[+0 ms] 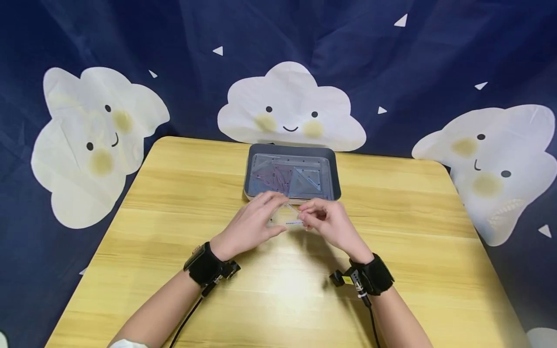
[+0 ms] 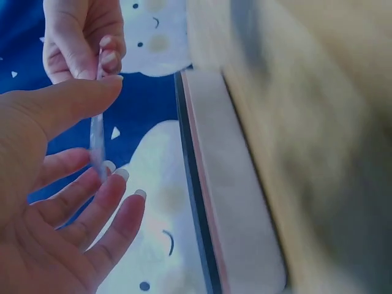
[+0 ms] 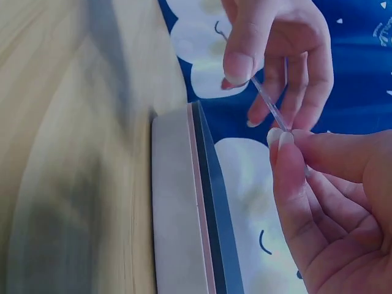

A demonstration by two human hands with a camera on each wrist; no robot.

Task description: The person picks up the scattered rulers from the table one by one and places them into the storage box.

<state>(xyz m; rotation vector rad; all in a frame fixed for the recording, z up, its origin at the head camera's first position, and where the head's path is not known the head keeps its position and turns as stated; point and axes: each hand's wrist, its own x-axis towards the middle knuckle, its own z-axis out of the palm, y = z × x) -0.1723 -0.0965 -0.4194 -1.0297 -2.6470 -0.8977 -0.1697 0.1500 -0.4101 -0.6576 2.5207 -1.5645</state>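
Note:
Both hands hold a clear plastic set square (image 1: 294, 223) with dark printing along one edge, just in front of a dark grey tin (image 1: 334, 169). My left hand (image 1: 252, 224) has its thumb at one edge and its fingertips at the opposite edge. With thumb and index finger, my right hand (image 1: 331, 223) pinches a corner. The wrist views show the set square (image 2: 97, 138) nearly edge-on, a thin strip between the hands. Inside the tin lie several see-through triangular pieces, among them a purplish one (image 1: 278, 177) and a blue-edged one (image 1: 319, 180).
The tin stands near the back edge of a light wood table (image 1: 174, 193). Behind the table hangs a dark blue cloth (image 1: 191, 96) printed with white clouds. Black straps (image 1: 203, 265) with small cameras and cables sit on both wrists.

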